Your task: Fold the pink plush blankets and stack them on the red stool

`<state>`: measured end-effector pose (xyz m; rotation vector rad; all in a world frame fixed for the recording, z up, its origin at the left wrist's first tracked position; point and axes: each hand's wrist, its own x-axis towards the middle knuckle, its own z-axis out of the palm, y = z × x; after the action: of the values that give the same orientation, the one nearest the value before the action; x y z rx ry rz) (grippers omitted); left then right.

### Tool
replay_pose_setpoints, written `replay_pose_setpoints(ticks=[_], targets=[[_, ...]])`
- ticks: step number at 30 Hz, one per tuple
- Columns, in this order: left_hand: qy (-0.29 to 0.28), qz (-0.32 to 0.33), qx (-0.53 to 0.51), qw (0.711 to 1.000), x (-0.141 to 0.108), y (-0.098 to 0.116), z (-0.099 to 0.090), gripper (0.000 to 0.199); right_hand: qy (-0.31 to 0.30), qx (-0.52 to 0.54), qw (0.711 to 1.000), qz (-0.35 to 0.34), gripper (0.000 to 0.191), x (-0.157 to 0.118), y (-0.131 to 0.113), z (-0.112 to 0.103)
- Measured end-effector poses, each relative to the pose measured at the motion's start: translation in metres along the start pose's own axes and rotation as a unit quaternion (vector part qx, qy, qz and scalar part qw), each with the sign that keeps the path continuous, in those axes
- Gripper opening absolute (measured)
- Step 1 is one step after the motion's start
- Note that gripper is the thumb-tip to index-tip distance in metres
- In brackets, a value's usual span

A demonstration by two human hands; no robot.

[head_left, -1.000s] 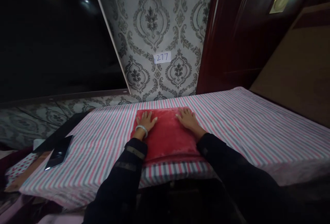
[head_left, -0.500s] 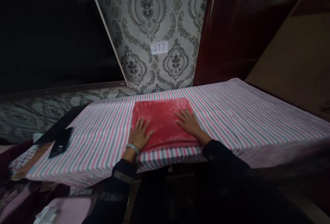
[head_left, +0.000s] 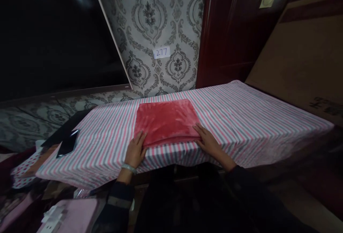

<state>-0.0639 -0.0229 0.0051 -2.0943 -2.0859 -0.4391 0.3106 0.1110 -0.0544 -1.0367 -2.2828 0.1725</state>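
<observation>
A folded red plush cloth (head_left: 167, 120) lies flat on a striped sheet (head_left: 107, 133) that covers the table. At the cloth's near left corner is my left hand (head_left: 135, 151), a bracelet on its wrist, with the fingertips on the cloth and the thumb by the near edge. My right hand (head_left: 209, 142) touches the near right corner, fingers reaching onto the cloth and thumb apart at the edge. Neither hand is wrapped round anything.
A black phone (head_left: 68, 143) lies on the sheet's left side. Behind the table are a large dark screen (head_left: 59, 36) and a paper label (head_left: 162, 52) on the wall. A cardboard box (head_left: 302, 54) leans at the right. A white power strip (head_left: 52, 220) is at the lower left.
Both hands have slid off the top of the red cloth toward its near corners. The right hand has moved nearer to me, and the view has shifted slightly.
</observation>
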Motion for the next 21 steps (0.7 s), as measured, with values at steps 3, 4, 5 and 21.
replay_pose_setpoints(ticks=[3,4,5,21], targets=[[-0.011,-0.026,0.014,1.000,0.000,0.007,-0.006,0.059,0.013,0.016,1.000,0.008,0.059,0.001,-0.002,0.000],[-0.013,-0.041,0.024,0.999,-0.001,0.011,-0.010,0.059,0.010,0.014,1.000,0.013,0.058,0.002,-0.003,-0.003],[-0.014,-0.061,0.037,0.997,-0.001,0.016,-0.015,0.060,0.003,0.004,1.000,0.022,0.057,0.003,-0.006,-0.006],[-0.059,0.044,0.021,0.997,0.048,0.124,0.024,0.073,-0.102,-0.117,0.988,0.026,0.050,0.049,-0.079,-0.003]])
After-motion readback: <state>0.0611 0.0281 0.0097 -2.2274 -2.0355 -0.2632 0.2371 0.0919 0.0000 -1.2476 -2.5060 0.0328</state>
